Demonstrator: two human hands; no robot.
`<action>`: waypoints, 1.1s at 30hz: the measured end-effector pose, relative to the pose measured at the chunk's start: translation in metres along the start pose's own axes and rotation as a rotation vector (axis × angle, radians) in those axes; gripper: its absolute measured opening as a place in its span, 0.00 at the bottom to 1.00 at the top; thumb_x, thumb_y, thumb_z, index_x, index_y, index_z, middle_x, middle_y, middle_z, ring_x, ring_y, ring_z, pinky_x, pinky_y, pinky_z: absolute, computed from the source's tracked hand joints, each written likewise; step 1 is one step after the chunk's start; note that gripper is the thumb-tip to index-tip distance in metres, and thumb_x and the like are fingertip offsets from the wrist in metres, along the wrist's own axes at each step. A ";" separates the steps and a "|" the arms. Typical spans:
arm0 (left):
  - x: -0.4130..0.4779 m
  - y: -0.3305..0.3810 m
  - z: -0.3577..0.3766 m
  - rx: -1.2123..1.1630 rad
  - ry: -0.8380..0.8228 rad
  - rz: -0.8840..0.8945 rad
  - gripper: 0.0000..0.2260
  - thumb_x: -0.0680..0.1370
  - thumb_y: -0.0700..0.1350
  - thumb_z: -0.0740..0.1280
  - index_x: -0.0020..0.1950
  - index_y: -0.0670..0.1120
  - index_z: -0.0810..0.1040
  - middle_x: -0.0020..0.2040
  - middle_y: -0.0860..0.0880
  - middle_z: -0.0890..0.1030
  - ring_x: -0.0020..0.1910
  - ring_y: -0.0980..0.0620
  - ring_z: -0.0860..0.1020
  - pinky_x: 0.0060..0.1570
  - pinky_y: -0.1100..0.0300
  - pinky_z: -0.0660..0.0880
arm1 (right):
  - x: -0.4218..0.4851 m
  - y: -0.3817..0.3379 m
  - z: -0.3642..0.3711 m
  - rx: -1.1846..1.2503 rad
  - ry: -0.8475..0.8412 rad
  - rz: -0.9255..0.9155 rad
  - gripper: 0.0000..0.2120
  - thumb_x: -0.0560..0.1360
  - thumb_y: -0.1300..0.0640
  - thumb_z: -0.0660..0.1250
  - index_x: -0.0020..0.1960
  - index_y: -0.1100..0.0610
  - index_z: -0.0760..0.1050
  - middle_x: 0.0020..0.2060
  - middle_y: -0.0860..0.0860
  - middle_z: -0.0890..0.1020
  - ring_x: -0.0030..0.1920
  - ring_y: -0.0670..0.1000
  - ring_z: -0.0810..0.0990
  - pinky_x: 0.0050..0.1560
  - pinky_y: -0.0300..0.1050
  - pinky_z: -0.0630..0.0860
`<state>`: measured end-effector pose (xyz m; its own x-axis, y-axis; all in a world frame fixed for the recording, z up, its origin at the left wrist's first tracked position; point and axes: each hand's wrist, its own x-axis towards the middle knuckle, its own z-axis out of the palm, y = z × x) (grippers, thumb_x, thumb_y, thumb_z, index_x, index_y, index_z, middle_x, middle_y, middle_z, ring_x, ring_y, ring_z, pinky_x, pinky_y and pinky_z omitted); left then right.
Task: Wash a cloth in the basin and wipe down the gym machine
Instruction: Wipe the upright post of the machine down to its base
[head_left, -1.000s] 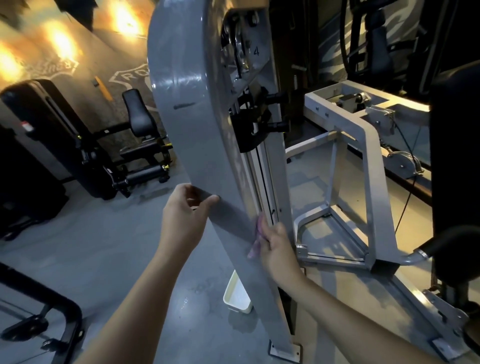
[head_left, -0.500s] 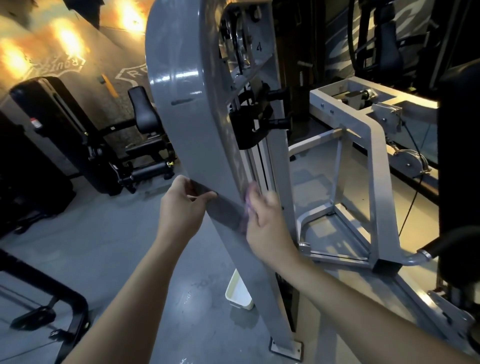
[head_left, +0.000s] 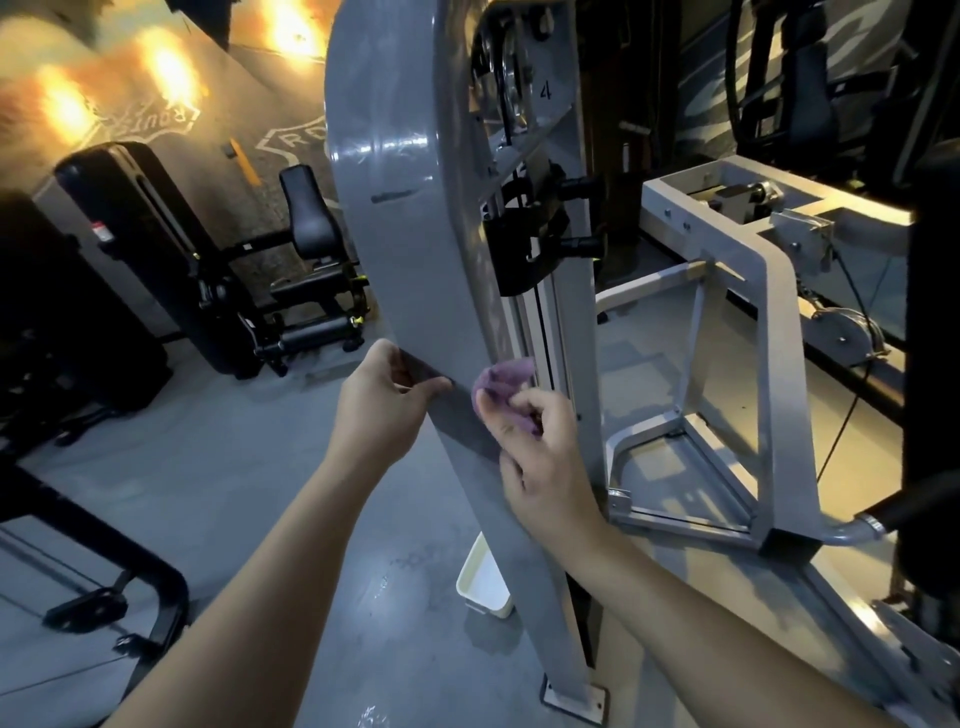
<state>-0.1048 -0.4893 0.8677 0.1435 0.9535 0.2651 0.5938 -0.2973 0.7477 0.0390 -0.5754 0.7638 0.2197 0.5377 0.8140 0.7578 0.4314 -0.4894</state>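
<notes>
You are standing close to a tall grey gym machine (head_left: 415, 218), looking down along its curved upright panel toward the floor. Your right hand (head_left: 540, 457) has its grip curled around a bunched purple cloth (head_left: 501, 382), pressing it against the right-hand edge of the panel, just beside the pale vertical rail that runs down the machine. Your left hand (head_left: 382, 400) has its grip clamped on the panel's left edge at about the same height, thumb on the near face and fingers wrapped behind, steadying the column. A white basin (head_left: 480, 582) sits on the floor at the foot of the machine, partly hidden behind the panel; whether it holds water cannot be told from here. Judging by the cloth being in use on the machine and away from the basin, the washing step looks done and the wiping is under way. The band of panel around your hands appears darker and duller than the glossy stretch above, which may be dampness or shadow. The upper panel, the black carriage, the rail, and the lower stretch down to the floor plate all probably still need wiping, so much of the task likely remains.
</notes>
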 end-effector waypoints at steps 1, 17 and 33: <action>0.000 0.000 0.000 0.001 -0.003 0.003 0.11 0.74 0.44 0.77 0.49 0.49 0.75 0.43 0.52 0.83 0.42 0.54 0.81 0.42 0.58 0.76 | -0.008 0.005 0.000 0.020 -0.012 0.007 0.30 0.79 0.68 0.59 0.78 0.48 0.68 0.59 0.54 0.70 0.59 0.57 0.74 0.65 0.38 0.68; 0.028 0.015 -0.036 0.143 -0.245 0.057 0.22 0.69 0.61 0.79 0.57 0.54 0.79 0.48 0.55 0.84 0.46 0.53 0.83 0.48 0.50 0.82 | 0.020 0.002 -0.017 0.114 0.036 0.048 0.09 0.80 0.64 0.68 0.60 0.61 0.79 0.58 0.50 0.78 0.60 0.50 0.78 0.61 0.46 0.75; 0.031 0.041 -0.033 0.151 -0.099 0.121 0.18 0.71 0.48 0.80 0.54 0.51 0.75 0.43 0.63 0.77 0.42 0.64 0.75 0.36 0.71 0.67 | 0.040 0.003 -0.022 0.234 0.011 0.175 0.05 0.81 0.64 0.65 0.47 0.61 0.79 0.47 0.46 0.79 0.52 0.47 0.80 0.52 0.46 0.75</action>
<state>-0.1026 -0.4739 0.9264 0.2937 0.9139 0.2803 0.6781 -0.4059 0.6128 0.0641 -0.5688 0.8017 0.3421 0.6117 0.7133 0.5454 0.4889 -0.6808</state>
